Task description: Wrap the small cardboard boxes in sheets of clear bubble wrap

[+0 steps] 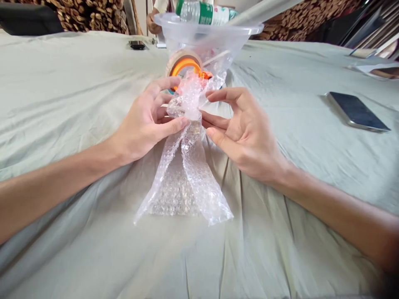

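A sheet of clear bubble wrap [207,174] lies in front of me, gathered narrow at its middle and flaring into two flaps toward me. A small strip of tape seems to cross the narrow part. My left hand [151,116] pinches the wrap there, thumb on top and fingers behind. On the other side my right hand [246,133] has its fingers apart, with fingertips at the wrap's right edge; whether they press on it I cannot tell. Just beyond, a tape roll [179,58] in an orange dispenser [186,63] stands partly hidden by the wrap.
Behind the tape is a clear plastic tub [174,35] with a green-labelled bottle [199,13] across its top. A phone [358,111] lies at right, a dark device [137,45] at the back left. A person's hand [153,23] shows past the cloth-covered table [93,257].
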Available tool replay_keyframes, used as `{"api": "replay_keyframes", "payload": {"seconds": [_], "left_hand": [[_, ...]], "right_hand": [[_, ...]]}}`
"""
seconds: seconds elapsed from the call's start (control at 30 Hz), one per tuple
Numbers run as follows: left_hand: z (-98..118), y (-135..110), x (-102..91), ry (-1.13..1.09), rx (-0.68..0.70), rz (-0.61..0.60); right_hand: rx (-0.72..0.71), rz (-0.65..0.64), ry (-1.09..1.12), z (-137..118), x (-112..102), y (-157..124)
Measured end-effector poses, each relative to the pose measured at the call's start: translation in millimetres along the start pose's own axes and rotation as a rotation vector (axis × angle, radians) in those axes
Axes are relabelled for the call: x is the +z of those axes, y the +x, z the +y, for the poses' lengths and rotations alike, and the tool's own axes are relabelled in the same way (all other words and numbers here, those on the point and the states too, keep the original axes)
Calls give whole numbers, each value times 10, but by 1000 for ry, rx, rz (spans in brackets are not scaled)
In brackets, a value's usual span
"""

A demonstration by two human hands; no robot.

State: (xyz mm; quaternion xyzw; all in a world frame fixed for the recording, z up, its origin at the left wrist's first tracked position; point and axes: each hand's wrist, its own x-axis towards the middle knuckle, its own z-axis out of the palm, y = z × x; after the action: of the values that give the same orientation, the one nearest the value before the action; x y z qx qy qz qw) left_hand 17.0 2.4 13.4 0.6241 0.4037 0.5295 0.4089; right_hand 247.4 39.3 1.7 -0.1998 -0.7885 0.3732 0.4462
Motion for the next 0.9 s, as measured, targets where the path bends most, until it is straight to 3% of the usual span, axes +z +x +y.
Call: {"api": "replay_keyframes", "payload": {"seconds": [0.27,0.43,0.6,0.9], "left_hand": [[21,90,-18,-63,-141,-96],[15,126,-69,-76,-201,-187],[2,98,-13,-62,-212,-157],[5,56,1,0,-123,-64]], "right_hand": [[25,2,-72,38,-15,38],[99,-16,118,145,-93,65],[225,-16,225,151,-122,59],[-9,-81,-27,2,-86,73]]}}
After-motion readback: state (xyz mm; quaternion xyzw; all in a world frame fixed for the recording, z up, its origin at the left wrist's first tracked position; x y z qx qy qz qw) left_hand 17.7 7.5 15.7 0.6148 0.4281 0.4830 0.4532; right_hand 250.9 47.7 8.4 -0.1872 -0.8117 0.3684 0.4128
